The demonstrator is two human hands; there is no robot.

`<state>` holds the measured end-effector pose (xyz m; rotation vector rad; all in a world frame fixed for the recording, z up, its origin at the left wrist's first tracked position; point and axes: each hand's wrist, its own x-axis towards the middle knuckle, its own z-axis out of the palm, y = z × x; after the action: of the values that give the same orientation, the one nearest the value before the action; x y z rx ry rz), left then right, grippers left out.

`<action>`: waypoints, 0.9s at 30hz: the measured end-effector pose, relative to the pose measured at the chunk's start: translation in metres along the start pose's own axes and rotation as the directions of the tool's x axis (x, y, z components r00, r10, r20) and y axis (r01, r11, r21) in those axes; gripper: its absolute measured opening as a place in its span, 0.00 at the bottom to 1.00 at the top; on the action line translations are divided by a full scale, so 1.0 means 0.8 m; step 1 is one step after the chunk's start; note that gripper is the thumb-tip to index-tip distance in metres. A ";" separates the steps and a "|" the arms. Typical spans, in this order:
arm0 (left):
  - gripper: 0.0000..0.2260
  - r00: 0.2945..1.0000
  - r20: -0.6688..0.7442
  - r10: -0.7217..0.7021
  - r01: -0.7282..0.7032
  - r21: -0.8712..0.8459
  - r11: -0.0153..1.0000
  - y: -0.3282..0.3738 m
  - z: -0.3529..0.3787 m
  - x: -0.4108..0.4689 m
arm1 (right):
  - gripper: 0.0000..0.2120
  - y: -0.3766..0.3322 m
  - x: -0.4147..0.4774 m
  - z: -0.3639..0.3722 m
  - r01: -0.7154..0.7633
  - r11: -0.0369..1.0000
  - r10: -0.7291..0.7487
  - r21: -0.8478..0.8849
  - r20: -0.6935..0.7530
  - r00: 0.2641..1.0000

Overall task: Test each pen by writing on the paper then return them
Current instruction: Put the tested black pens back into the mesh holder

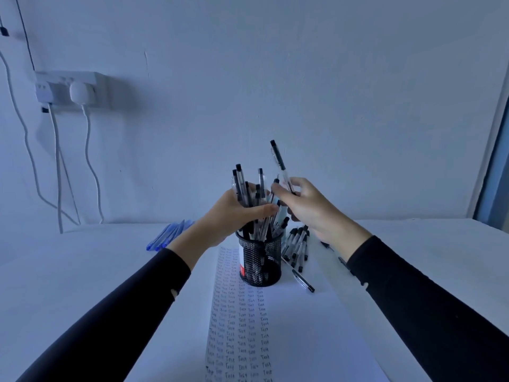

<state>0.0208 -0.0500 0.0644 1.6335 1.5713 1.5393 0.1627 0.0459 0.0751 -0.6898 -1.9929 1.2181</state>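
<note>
A black mesh pen holder [260,261] stands on a sheet of paper [303,340] covered with rows of the handwritten word "Test". Several black-capped clear pens stand in it. My left hand [237,209] grips the bunch of pens [249,188] above the holder's rim. Just to the right, my right hand [305,205] pinches a single pen [279,161], which points up and slightly left above the holder.
More black pens [296,248] lie on the table right of the holder, one [301,278] on the paper's edge. A pile of blue pens [168,235] lies at the back left. A wall socket [71,89] with plugs and hanging cables is on the left wall.
</note>
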 end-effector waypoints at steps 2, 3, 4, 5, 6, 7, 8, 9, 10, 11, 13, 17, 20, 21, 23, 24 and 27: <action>0.13 1.000 0.007 0.007 -0.007 0.045 0.999 0.000 0.000 -0.001 | 0.13 0.005 0.001 -0.001 -0.017 1.000 0.017 -0.004 0.052 0.999; 0.13 0.999 -0.001 0.038 -0.038 0.101 0.994 0.000 0.000 -0.001 | 0.12 0.005 0.002 -0.003 -0.023 0.999 0.021 0.037 0.066 0.998; 0.14 0.996 -0.024 0.089 -0.083 0.176 0.981 -0.001 0.001 -0.001 | 0.11 0.005 0.003 -0.007 -0.036 0.994 0.029 0.104 0.070 0.997; 0.17 0.986 -0.070 0.152 -0.129 0.254 0.959 -0.003 0.000 -0.001 | 0.11 0.005 0.006 -0.012 -0.053 0.982 0.042 0.180 0.065 0.997; 0.22 0.965 -0.136 0.223 -0.171 0.319 0.932 -0.004 -0.001 -0.001 | 0.10 0.005 0.008 -0.020 -0.071 0.965 0.059 0.254 0.053 0.997; 0.28 0.935 -0.193 0.297 -0.210 0.372 0.904 -0.005 -0.003 -0.001 | 0.10 0.004 0.010 -0.029 -0.080 0.944 0.072 0.320 0.036 0.997; 0.33 0.904 -0.218 0.368 -0.256 0.412 0.874 -0.007 -0.005 0.000 | 0.10 0.003 0.011 -0.038 -0.087 0.921 0.085 0.381 0.022 0.996; 0.36 0.880 -0.214 0.423 -0.295 0.452 0.842 -0.011 -0.005 0.002 | 0.09 0.003 0.012 -0.046 -0.091 0.898 0.095 0.432 0.012 0.995; 0.35 0.870 -0.195 0.452 -0.313 0.490 0.814 -0.015 -0.004 0.003 | 0.09 0.004 0.012 -0.052 -0.096 0.878 0.103 0.468 0.010 0.995; 0.31 0.872 -0.167 0.460 -0.316 0.526 0.789 -0.017 -0.001 0.004 | 0.07 0.004 0.011 -0.055 -0.103 0.867 0.111 0.488 0.011 0.994; 0.19 0.892 -0.097 0.443 -0.307 0.589 0.747 -0.014 0.004 0.004 | 0.05 0.005 0.009 -0.057 -0.118 0.855 0.129 0.505 0.013 0.992; 0.26 0.939 0.012 0.343 -0.286 0.582 0.761 -0.003 -0.001 -0.001 | 0.04 0.002 0.006 -0.051 -0.139 0.820 0.110 0.555 0.086 0.990; 0.23 0.940 0.031 0.340 -0.324 0.394 0.860 0.013 -0.010 -0.011 | 0.03 -0.006 0.003 -0.043 -0.142 0.766 0.065 0.627 0.145 0.987; 0.22 0.929 0.036 0.368 -0.359 0.335 0.871 0.019 -0.011 -0.014 | 0.04 -0.009 0.001 -0.040 -0.142 0.745 0.049 0.652 0.158 0.986; 0.22 0.902 0.073 0.426 -0.430 0.249 0.868 0.029 -0.005 -0.019 | 0.05 -0.016 -0.002 -0.033 -0.148 0.703 0.028 0.695 0.181 0.983; 0.21 0.894 0.069 0.442 -0.446 0.223 0.867 0.033 0.002 -0.021 | 0.05 -0.018 -0.005 -0.031 -0.157 0.698 0.016 0.699 0.203 0.979; 0.11 0.867 -0.139 0.478 -0.462 0.133 0.877 0.042 0.019 -0.020 | 0.08 -0.024 -0.015 -0.026 -0.169 0.766 -0.004 0.620 0.268 0.963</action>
<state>0.0522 -0.0679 0.0818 2.1083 1.4067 1.9120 0.1850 0.0406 0.0956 -0.2769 -1.5662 1.9893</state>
